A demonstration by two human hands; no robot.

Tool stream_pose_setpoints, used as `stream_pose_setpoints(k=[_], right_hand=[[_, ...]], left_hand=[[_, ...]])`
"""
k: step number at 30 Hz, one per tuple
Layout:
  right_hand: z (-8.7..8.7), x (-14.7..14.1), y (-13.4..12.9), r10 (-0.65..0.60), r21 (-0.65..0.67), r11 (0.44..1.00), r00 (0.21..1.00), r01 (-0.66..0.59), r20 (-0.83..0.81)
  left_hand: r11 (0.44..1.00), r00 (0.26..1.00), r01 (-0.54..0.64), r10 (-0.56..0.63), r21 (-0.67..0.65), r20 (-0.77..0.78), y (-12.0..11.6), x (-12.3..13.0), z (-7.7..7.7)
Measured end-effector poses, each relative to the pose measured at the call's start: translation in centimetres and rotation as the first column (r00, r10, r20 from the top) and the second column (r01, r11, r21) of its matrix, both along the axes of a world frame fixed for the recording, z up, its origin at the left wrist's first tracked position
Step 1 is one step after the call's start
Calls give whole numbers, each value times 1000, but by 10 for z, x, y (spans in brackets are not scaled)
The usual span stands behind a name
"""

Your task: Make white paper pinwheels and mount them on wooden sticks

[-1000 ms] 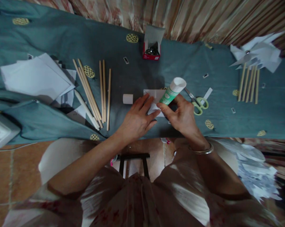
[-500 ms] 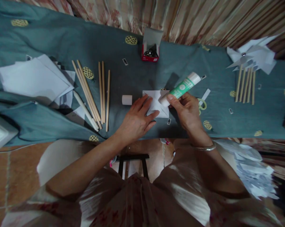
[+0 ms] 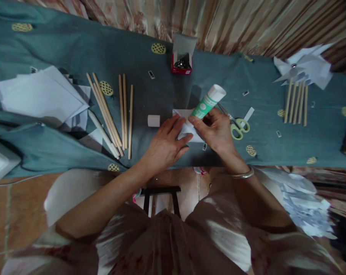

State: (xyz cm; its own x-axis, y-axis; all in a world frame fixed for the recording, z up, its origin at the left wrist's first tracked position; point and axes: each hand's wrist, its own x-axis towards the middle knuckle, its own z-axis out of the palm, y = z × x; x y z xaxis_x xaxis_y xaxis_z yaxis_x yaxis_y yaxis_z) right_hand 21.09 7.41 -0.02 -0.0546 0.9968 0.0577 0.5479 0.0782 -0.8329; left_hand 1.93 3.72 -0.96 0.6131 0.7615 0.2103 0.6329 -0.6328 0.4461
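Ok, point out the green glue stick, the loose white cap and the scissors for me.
Glue stick (image 3: 203, 107): head view, on its green printed barrel.
White cap (image 3: 153, 121): head view, middle of its side.
Scissors (image 3: 233, 133): head view, on the rim of the lower green handle loop.

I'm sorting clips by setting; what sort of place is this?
Probably a home craft table: a patterned green tablecloth, scissors beside a glue stick in the right hand, and paper pinwheels on wooden sticks.
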Motion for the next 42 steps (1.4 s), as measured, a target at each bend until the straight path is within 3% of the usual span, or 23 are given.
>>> stream_pose_setpoints(k=[22,31,42], right_hand=[[2,8,-3,-77,77,994,994,71,72],[-2,13,-7,-41,20,999,998,40,37],[6,9,-14,-48,-36,998,999,49,16]], left_hand=[[1000,1000,-5,5,-15,23,0,-1,-2],[1000,1000,3,-3,-19,21,0,-1,-3],[1000,1000,2,-2,-23,5,0,-1,-1]])
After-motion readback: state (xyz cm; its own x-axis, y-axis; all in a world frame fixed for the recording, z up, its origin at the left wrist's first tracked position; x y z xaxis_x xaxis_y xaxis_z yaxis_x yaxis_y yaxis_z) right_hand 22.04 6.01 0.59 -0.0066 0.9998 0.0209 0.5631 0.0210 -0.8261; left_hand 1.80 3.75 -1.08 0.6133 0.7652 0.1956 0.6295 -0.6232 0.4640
